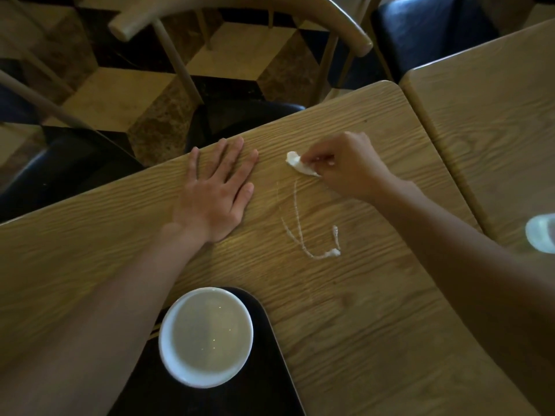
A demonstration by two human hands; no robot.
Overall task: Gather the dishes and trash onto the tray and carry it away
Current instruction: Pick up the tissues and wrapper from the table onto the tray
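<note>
A dark tray [264, 370] lies at the near edge of the wooden table [360, 325], with a white bowl [206, 337] standing on its upper left part. My left hand [214, 193] rests flat on the table, fingers spread, holding nothing. To its right, my right hand [345, 165] pinches a small crumpled white tissue [298, 165] against the tabletop. Thin white smear lines [312, 235] curve across the wood below the tissue.
A second wooden table [495, 121] abuts on the right, with a clear plastic bottle [542, 232] blurred at the frame's right edge. Wooden chairs [240, 22] with dark seats stand beyond the far edge, over a patterned floor.
</note>
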